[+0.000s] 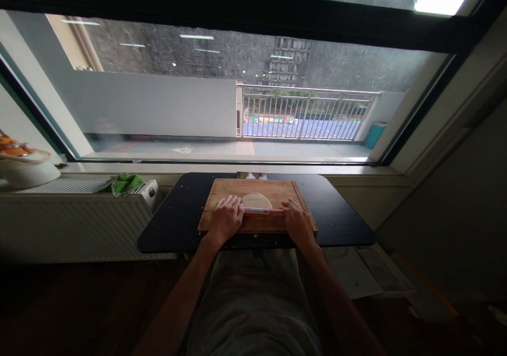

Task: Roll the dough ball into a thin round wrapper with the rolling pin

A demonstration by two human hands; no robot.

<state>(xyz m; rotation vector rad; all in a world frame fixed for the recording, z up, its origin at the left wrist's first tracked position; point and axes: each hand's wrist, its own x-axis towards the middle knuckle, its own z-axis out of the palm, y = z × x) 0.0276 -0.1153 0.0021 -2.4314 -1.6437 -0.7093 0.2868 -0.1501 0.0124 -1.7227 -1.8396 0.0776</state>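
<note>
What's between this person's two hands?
In the head view, a rolling pin stretches from the left hand to the right hand; a pale round of dough shows just beyond it, on the wooden board.

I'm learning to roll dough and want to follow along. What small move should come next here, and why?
Probably roll the pin gently forward, away from the body: it lies along the near side of the dough, whose visible part spreads beyond it on the board, and the left hand and right hand are at its two ends.
</note>
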